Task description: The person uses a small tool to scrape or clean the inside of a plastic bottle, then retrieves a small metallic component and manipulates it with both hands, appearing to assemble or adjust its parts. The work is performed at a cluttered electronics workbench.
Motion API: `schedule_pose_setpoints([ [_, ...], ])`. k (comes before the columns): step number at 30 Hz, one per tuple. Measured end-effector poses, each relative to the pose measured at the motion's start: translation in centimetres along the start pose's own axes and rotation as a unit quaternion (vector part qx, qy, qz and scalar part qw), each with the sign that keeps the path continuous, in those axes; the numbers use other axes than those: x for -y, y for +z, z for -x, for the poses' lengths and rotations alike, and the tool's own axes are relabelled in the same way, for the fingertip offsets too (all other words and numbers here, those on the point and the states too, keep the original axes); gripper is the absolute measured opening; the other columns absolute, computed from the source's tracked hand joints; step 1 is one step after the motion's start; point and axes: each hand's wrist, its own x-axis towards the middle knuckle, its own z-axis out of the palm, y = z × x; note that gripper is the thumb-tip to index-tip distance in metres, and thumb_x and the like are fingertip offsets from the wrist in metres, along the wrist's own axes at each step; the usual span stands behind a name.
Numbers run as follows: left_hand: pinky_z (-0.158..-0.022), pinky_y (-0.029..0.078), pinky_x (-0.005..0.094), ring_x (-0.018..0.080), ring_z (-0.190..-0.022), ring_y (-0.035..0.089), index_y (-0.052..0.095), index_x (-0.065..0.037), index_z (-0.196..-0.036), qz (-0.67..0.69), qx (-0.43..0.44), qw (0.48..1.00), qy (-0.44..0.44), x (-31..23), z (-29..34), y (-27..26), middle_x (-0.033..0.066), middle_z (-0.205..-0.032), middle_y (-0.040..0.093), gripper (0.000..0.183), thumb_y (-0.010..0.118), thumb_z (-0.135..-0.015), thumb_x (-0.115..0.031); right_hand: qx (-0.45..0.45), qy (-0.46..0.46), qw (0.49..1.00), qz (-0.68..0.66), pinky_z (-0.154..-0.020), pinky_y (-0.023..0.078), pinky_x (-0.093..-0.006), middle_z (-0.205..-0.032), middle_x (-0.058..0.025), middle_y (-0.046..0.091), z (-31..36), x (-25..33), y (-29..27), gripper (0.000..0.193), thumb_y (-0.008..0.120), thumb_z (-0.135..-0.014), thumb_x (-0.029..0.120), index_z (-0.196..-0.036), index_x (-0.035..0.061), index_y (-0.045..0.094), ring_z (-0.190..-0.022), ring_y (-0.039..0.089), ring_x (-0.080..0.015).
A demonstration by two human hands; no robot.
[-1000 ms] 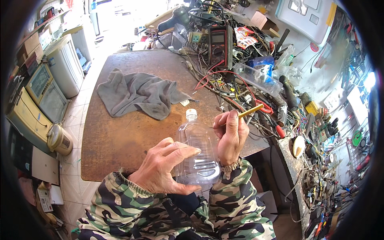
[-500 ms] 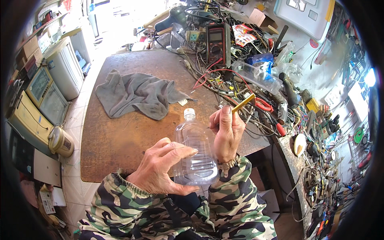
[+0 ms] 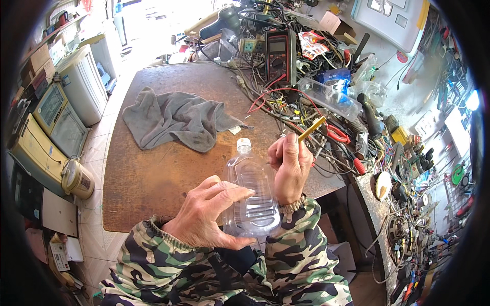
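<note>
- Clear plastic bottle (image 3: 251, 189) with white cap: glossy, smooth.
- Grey cloth rag (image 3: 176, 118): soft, matt, creased.
- Brown surface (image 3: 153, 178): matt, rough, rust-like.
- Camouflage-print sleeves (image 3: 301, 239): woven cloth, matt.

Repair workshop, multimeter (image 3: 278, 53), tangled wires (image 3: 301, 109), probably

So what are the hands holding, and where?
The left hand grips the clear plastic bottle around its lower body. The right hand pinches a yellow-handled tool near its lower end.

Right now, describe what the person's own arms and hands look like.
Both forearms wear long camouflage sleeves in green, brown, black and pale patches, with ribbed knit cuffs. The left hand and right hand are bare: no gloves, and no rings or watch that I can see.
</note>
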Motion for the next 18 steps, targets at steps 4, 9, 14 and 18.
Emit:
schedule_pose_setpoints([
  [4, -0.076, 0.051, 0.0346, 0.0221, -0.083, 0.061, 0.066, -0.005, -0.113, 0.002, 0.003, 1.000, -0.005, -0.08, -0.16, -0.03, 0.0069, -0.098, 0.069, 0.074, 0.096, -0.053, -0.037, -0.013, -0.001, 0.999, -0.042, -0.052, 0.032, -0.0252, -0.063, 0.0003, 0.047, -0.09, -0.52, 0.02, 0.046, 0.048, -0.108, 0.036, -0.071, 0.0071, 0.048, -0.057, 0.041, -0.0083],
  [9, -0.075, 0.050, 0.0340, 0.0220, -0.081, 0.062, 0.066, -0.005, -0.113, -0.002, -0.001, 1.000, 0.001, -0.05, -0.22, 0.08, 0.0067, -0.097, 0.069, 0.073, 0.095, -0.053, -0.036, -0.012, -0.002, 0.999, -0.038, -0.051, 0.031, -0.0248, -0.061, 0.0011, 0.046, -0.15, -0.65, -0.02, 0.046, 0.048, -0.108, 0.036, -0.071, 0.0074, 0.048, -0.055, 0.040, -0.0076],
  [14, -0.074, 0.050, 0.0336, 0.0215, -0.079, 0.062, 0.066, -0.004, -0.110, -0.002, -0.008, 1.000, 0.002, -0.07, -0.21, 0.06, 0.0062, -0.094, 0.069, 0.071, 0.095, -0.053, -0.036, -0.027, -0.021, 0.999, -0.016, -0.049, 0.031, -0.0247, -0.059, 0.0016, 0.046, -0.01, -0.63, 0.36, 0.044, 0.049, -0.108, 0.033, -0.072, 0.0075, 0.048, -0.053, 0.040, -0.0069],
  [18, -0.074, 0.051, 0.0336, 0.0215, -0.079, 0.063, 0.067, -0.003, -0.108, -0.001, -0.009, 1.000, -0.005, -0.12, -0.25, 0.21, 0.0063, -0.093, 0.068, 0.070, 0.095, -0.053, -0.035, -0.042, -0.023, 0.999, -0.025, -0.047, 0.031, -0.0244, -0.058, 0.0013, 0.046, 0.06, -0.67, 0.39, 0.043, 0.050, -0.108, 0.031, -0.072, 0.0073, 0.048, -0.052, 0.041, -0.0069],
])
